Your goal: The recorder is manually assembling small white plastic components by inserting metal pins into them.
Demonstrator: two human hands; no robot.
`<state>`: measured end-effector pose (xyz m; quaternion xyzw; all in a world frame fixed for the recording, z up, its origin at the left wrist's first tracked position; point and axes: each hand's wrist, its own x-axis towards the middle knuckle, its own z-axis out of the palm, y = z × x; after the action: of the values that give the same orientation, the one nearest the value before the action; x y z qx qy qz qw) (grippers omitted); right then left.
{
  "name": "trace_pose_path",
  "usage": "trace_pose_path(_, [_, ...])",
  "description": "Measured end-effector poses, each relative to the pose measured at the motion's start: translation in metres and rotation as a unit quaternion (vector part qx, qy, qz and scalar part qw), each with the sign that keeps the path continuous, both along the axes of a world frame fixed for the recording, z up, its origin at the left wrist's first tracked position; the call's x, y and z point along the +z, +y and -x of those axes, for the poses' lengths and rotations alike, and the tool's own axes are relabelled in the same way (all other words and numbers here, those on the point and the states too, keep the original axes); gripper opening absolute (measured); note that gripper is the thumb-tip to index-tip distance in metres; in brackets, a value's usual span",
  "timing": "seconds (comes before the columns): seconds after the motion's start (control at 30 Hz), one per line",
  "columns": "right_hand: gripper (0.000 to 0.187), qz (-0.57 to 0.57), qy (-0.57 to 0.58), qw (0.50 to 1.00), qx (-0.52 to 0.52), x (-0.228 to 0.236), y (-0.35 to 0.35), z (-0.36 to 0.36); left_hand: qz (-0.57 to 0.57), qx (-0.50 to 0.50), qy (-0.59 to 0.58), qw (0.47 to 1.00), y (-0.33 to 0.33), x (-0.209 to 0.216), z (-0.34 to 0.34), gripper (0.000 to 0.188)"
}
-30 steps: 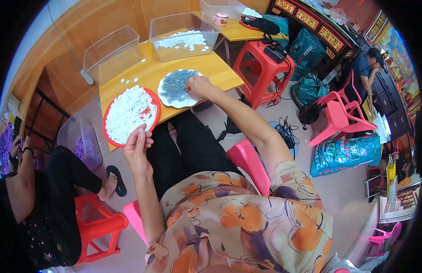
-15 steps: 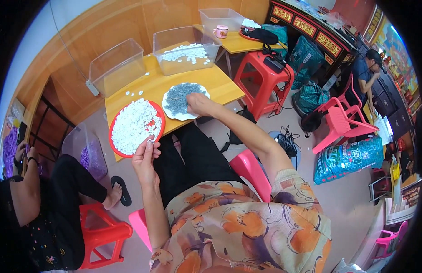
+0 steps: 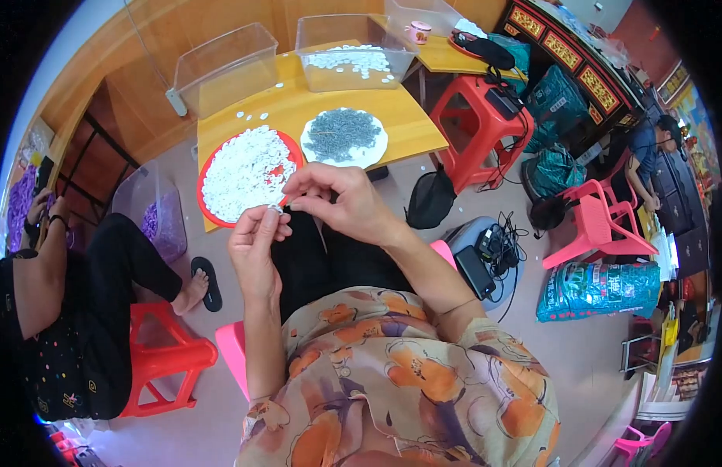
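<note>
My left hand (image 3: 258, 243) pinches a small white piece (image 3: 276, 208) between thumb and forefinger, at the near rim of the red tray. Close against it is my right hand (image 3: 344, 204), its thumb and fingertips drawn together at the piece; whatever they hold is too small to make out. The round red tray (image 3: 294, 145) bears a heap of small white pieces (image 3: 240, 175). To its right lies a scalloped white plate (image 3: 377, 150) covered with small grey metal pieces (image 3: 341, 132), which look like screws or pins.
Both dishes sit on a yellow wooden table (image 3: 411, 128). Clear plastic bins (image 3: 224, 74) stand along its back, one (image 3: 353, 70) with white discs inside. Another person (image 3: 88, 265) sits at the left beside a bin of purple material (image 3: 154, 222). A red stool (image 3: 485, 132) stands right.
My right hand has come back from the plate of grey pieces to meet my left hand. The left hand still holds its white piece, and the whole view has shifted a little.
</note>
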<state>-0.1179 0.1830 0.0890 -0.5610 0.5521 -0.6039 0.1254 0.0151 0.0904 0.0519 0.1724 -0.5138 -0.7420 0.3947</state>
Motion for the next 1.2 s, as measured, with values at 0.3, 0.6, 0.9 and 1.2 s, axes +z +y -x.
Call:
trace_pose_path(0.3, [0.02, 0.03, -0.011, 0.999, 0.0, -0.0074, 0.0014, -0.0055, -0.001, -0.025, 0.001, 1.0, 0.0029, 0.0013, 0.0005, 0.01])
trace_pose_path(0.6, [0.02, 0.045, -0.005, 0.999, -0.016, -0.0083, 0.0, -0.0078, -0.023, -0.046, 0.008, 0.999, 0.0017, 0.0038, -0.0003, 0.011])
trace_pose_path(0.9, [0.021, 0.039, -0.013, 0.999, -0.014, -0.0078, 0.0006, -0.0083, -0.02, -0.051, 0.008, 0.998, 0.0014, 0.0025, -0.0007, 0.01])
trace_pose_path(1.2, [0.02, 0.066, 0.01, 0.997, -0.024, -0.0059, 0.0014, -0.0105, -0.014, -0.048, -0.002, 0.999, 0.0026, 0.0021, 0.0008, 0.009])
